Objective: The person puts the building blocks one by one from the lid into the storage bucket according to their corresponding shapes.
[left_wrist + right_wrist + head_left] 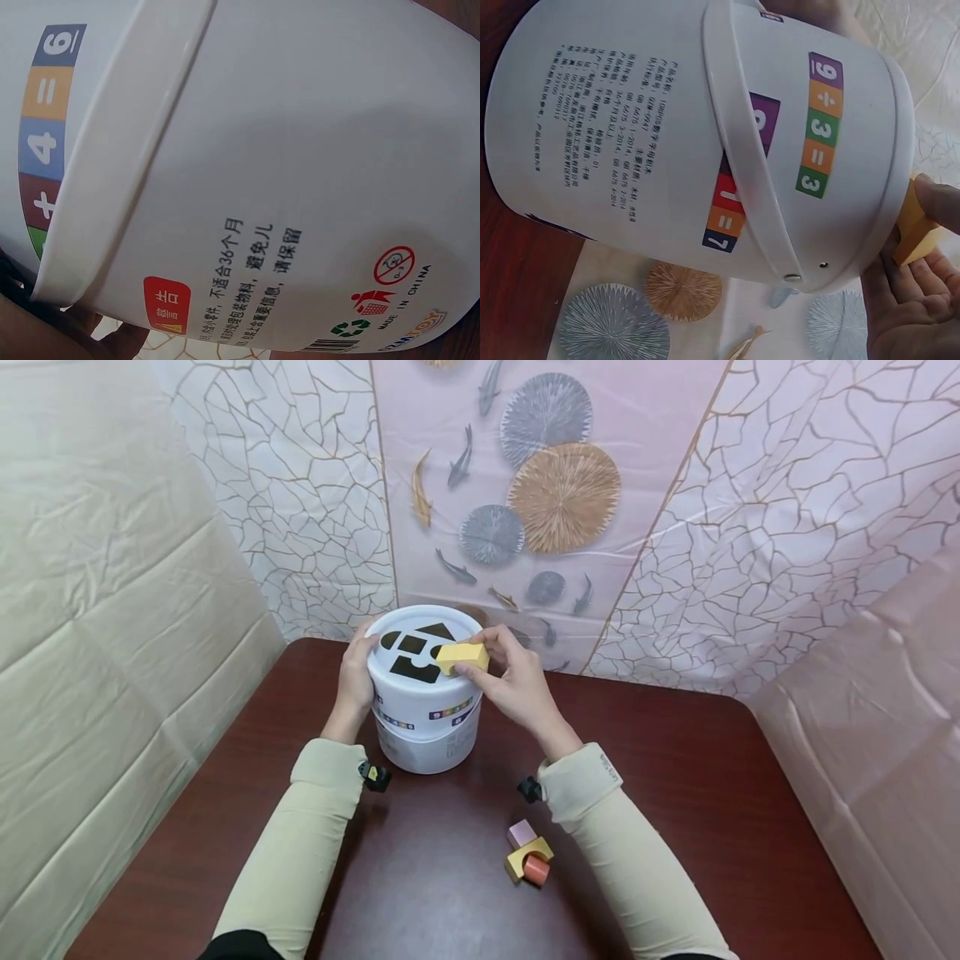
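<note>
A white bucket (426, 727) with a handle strap stands upright near the back of the table, its lid (450, 622) cut with several dark shaped holes. My left hand (356, 672) holds the bucket's left side near the lid's rim; in the left wrist view its fingers (124, 339) show only at the bottom corner. My right hand (517, 681) pinches a yellow block (462, 656) between thumb and fingers, over the right part of the lid. From the right wrist, the yellow block (915, 223) appears right at the lid's edge.
On the table (435, 860) nearer me lie a pink block (521, 833), a yellow arch block (517, 864) and a red cylinder block (536, 870), bunched together. A patterned cloth (465, 460) hangs behind the table, with plain cloth at both sides.
</note>
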A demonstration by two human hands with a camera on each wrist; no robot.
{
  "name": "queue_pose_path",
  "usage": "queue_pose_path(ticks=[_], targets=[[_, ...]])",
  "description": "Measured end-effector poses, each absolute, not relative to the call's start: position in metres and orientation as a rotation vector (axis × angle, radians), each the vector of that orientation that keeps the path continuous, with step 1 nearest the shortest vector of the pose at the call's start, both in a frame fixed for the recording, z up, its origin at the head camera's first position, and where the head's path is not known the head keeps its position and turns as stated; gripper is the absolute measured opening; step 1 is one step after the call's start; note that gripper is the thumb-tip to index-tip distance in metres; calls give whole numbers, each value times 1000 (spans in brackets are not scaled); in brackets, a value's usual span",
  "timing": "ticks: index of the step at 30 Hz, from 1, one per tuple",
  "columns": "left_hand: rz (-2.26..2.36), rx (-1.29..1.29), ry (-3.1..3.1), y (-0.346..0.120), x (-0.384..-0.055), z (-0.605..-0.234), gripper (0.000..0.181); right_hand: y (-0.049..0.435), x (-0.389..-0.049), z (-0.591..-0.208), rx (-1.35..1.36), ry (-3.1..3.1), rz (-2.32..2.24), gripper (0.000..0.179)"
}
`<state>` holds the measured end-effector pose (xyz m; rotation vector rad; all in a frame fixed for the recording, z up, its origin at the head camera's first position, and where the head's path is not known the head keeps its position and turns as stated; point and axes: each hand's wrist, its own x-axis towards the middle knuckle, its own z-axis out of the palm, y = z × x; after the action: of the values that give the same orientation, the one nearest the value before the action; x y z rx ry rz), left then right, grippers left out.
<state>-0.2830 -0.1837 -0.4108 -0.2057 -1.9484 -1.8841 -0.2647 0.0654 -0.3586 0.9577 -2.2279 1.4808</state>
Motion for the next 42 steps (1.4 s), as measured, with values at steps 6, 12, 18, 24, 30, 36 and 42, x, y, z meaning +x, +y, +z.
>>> queue_pose_path(ticks=[6, 12, 18, 24, 30, 36, 42], targets=[[-1881, -199, -1963, -184, -283, -410, 52, 64, -262, -361, 943, -2241, 1341, 33], [-1883, -167, -1968, -186, -283, -413, 52, 61, -263, -362, 936, -2274, 1257, 29], [-1891, -150, -1975, -186, -283, -415, 53, 59, -267, -359, 860, -2275, 1199, 24], [-1899, -146, -1965, -186, -282, -416, 53, 56, -270, -352, 745, -2329, 1180, 20], [-1898, -136, -1957, -186, -282, -415, 53, 48, -267, -345, 835, -2418, 1089, 20], [-1890, -134, -1975, -185, -282, -414, 53, 36, -262, -336, 962, -2425, 910, 18], [-1893, -157, -1970, -185, -282, -412, 53, 29, -265, -337, 918, -2476, 1043, 10]])
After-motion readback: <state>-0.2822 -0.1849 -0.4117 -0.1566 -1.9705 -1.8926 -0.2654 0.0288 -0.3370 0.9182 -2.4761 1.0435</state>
